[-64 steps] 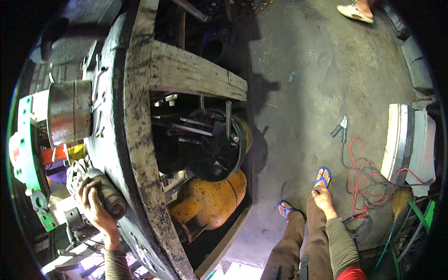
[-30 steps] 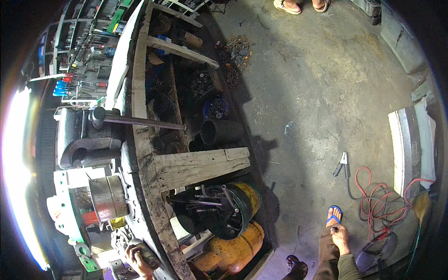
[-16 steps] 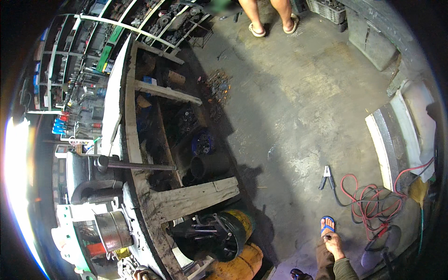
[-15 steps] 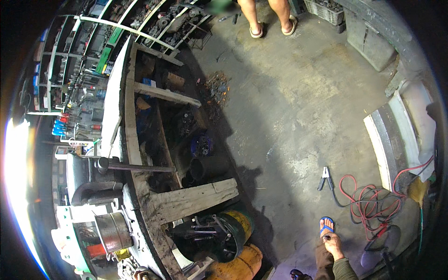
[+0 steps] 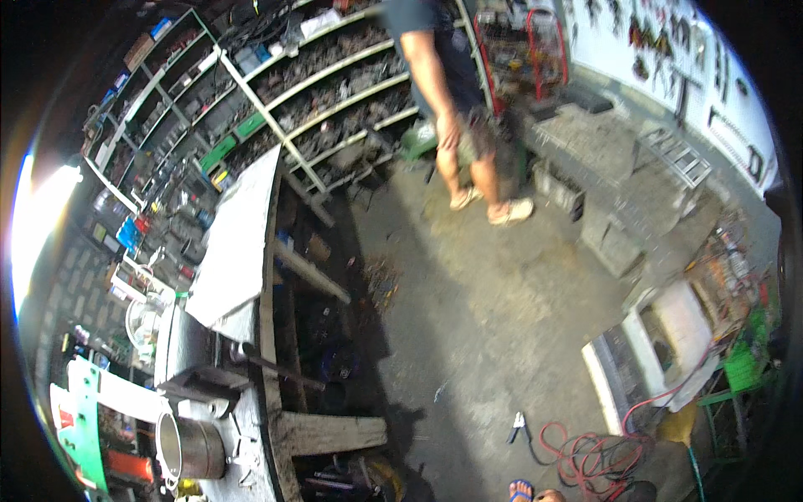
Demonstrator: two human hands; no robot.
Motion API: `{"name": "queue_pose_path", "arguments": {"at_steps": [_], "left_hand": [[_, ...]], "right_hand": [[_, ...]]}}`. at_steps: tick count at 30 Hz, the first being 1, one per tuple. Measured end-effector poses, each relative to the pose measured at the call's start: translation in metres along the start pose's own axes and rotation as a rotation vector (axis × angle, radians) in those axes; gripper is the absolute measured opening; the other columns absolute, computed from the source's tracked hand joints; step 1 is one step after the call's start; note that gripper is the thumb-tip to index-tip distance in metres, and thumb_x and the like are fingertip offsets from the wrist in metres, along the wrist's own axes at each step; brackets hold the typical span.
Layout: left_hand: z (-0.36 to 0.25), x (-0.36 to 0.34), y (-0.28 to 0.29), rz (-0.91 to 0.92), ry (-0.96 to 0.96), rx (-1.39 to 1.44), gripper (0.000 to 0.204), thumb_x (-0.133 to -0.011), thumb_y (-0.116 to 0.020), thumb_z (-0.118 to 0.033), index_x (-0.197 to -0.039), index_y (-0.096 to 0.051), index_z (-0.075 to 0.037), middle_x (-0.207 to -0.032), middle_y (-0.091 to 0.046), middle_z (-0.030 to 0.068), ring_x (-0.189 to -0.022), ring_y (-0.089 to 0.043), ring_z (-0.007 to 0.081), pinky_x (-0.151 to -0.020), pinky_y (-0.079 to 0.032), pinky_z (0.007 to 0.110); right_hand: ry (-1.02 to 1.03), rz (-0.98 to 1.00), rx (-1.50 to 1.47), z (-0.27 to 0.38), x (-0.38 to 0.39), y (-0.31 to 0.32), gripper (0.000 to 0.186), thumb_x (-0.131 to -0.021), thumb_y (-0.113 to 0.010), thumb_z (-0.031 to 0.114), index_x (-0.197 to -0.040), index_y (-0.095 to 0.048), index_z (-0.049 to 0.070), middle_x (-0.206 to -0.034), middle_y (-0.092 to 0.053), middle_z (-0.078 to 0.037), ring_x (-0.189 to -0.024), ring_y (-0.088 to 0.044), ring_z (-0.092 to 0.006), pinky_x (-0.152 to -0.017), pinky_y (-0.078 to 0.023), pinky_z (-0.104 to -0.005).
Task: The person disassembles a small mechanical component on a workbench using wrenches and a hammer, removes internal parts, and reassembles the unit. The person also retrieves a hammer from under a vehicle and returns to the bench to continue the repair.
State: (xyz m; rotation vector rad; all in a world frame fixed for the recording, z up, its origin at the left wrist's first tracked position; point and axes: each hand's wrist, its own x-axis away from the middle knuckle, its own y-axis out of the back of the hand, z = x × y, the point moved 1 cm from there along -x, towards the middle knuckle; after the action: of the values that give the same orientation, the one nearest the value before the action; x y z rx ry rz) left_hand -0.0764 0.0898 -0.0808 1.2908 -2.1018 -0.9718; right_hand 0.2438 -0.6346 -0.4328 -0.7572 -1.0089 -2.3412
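At the lower edge, a small part of my right hand [image 5: 549, 495] shows beside my foot in a blue flip-flop [image 5: 521, 490]; its fingers cannot be made out. My left hand is out of view. On the left, the workbench [image 5: 280, 368] carries a dark metal vise [image 5: 196, 351] with a long bar handle and a round metal pot [image 5: 191, 448]. On the floor [image 5: 477, 335] lie a clamp [image 5: 518, 427] with silver jaws and coiled red and dark cables [image 5: 577, 468].
A person [image 5: 435, 75] in dark top and sandals stands at the back before shelving [image 5: 301, 113] full of parts. A tool board [image 5: 669, 75] is on the right wall. A block [image 5: 611, 385], white tub [image 5: 673, 335] and crates [image 5: 559, 188] line the right side; a lamp [image 5: 38, 226] glows at left.
My view has swung upward, bringing in the shelves, tool board and more of the other person, now side-on. My left hand and the dark cylinder it held have dropped out of view.
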Motion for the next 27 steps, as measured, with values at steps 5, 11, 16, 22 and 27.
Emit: {"name": "queue_pose_path", "arguments": {"at_steps": [5,11,16,22,27], "left_hand": [[0.024,-0.013,-0.014,0.042,0.137,0.235,0.086,-0.101,-0.051,-0.063,-0.166,-0.029,-0.011,-0.172,-0.028,0.0178,-0.157,-0.021,0.0457,-0.123,-0.028,0.063],[-0.011,-0.024,-0.05,0.003,0.088,0.271,0.085,-0.099,-0.053,-0.061,-0.163,-0.03,-0.01,-0.168,-0.029,0.0174,-0.154,-0.022,0.0454,-0.121,-0.03,0.062],[-0.12,-0.072,-0.108,-0.028,-0.034,0.201,0.08,-0.095,-0.057,-0.055,-0.157,-0.035,-0.009,-0.16,-0.033,0.0179,-0.148,-0.027,0.0447,-0.119,-0.033,0.061],[-0.231,-0.114,-0.145,-0.057,-0.14,0.12,0.075,-0.09,-0.062,-0.049,-0.149,-0.042,-0.008,-0.151,-0.039,0.0185,-0.14,-0.034,0.0439,-0.115,-0.036,0.059],[-0.279,-0.143,-0.162,-0.074,-0.167,0.069,0.07,-0.086,-0.066,-0.043,-0.143,-0.047,-0.006,-0.143,-0.043,0.019,-0.134,-0.039,0.0432,-0.112,-0.038,0.057]], "right_hand": [[-0.128,-0.02,0.075,0.079,-0.007,0.056,0.031,-0.084,-0.077,0.036,-0.1,-0.08,0.009,-0.104,-0.077,-0.022,-0.1,-0.074,-0.038,-0.084,-0.058,-0.046],[-0.071,-0.097,0.079,0.158,-0.005,0.103,0.036,-0.085,-0.075,0.037,-0.102,-0.079,0.006,-0.107,-0.076,-0.024,-0.104,-0.074,-0.0388,-0.088,-0.057,-0.0472],[-0.072,-0.131,0.12,0.203,0.013,0.122,0.039,-0.085,-0.074,0.037,-0.104,-0.078,0.003,-0.11,-0.075,-0.026,-0.107,-0.073,-0.0395,-0.091,-0.057,-0.0482],[-0.041,-0.152,0.183,0.279,0.034,0.142,0.043,-0.086,-0.072,0.038,-0.107,-0.077,0.0,-0.113,-0.074,-0.028,-0.111,-0.072,-0.0403,-0.094,-0.056,-0.0494],[0.006,-0.187,0.141,0.334,0.001,0.151,0.044,-0.088,-0.072,0.038,-0.108,-0.076,-0.001,-0.111,-0.074,-0.03,-0.111,-0.072,-0.0429,-0.092,-0.056,-0.0502]]}}
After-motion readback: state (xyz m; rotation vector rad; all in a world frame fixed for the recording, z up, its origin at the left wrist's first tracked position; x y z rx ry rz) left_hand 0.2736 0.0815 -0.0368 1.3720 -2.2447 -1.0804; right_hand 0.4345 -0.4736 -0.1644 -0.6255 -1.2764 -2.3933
